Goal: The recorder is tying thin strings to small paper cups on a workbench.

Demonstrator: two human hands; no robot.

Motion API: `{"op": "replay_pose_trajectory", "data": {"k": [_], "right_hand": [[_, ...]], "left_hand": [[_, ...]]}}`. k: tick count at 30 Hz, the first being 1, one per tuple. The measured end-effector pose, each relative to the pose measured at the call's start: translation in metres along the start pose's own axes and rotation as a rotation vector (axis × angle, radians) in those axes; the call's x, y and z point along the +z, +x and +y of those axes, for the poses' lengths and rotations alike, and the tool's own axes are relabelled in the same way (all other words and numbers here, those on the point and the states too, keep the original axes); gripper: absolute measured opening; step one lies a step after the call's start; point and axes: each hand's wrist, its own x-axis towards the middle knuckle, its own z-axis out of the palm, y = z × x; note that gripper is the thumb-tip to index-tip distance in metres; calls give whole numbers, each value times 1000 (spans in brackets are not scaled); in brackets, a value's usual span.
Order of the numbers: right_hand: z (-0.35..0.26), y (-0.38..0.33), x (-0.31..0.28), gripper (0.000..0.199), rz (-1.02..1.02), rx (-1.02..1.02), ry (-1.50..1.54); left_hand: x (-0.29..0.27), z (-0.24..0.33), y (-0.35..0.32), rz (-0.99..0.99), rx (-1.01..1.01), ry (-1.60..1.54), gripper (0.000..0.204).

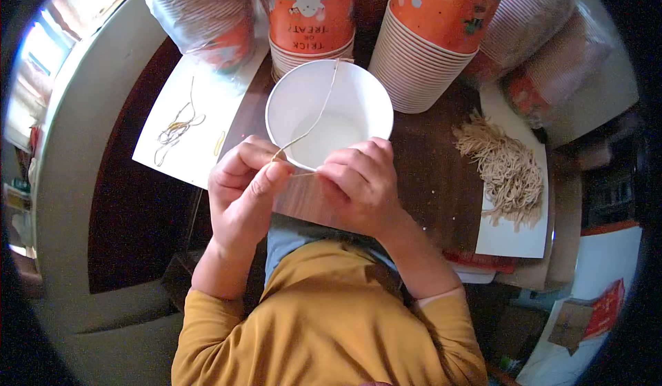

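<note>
White cup point(355, 117) lies just ahead of both hands, mouth facing the person; resting on the counter point(427, 172) or held over it, I can't tell. Cord point(321, 115) runs from the cup's far rim, slanting across the mouth to its near-left edge. Left hand point(241, 186) is nearer this run, thumb and forefinger pinched on it. Right hand point(362, 186) curls by the cup's near-right rim; short strand spans the hands, right-hand grip hidden.
</note>
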Motion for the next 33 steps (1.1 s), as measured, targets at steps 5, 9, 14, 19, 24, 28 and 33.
{"op": "replay_pose_trajectory", "data": {"k": [5,9,14,19,24,28,33], "right_hand": [[17,1,-19,28,-134,-8,-6],[33,2,-42,58,-6,276,192],[75,51,-51,51,-143,581,-169],[112,76,-36,40,-615,850,149],[53,80,-33,28,-30,261,36],[32,114,-48,54,25,-224,-179],[58,159,-68,70,-49,26,424]], "left_hand": [[-8,-12,15,43,-158,-328,11],[-16,-21,19,-6,-177,-374,8],[-32,-38,16,-163,-124,-473,17],[-45,-48,21,131,70,87,36],[-71,-35,29,281,-320,150,52],[-48,25,70,179,-122,-40,70],[-61,49,149,-86,238,105,102]]}}
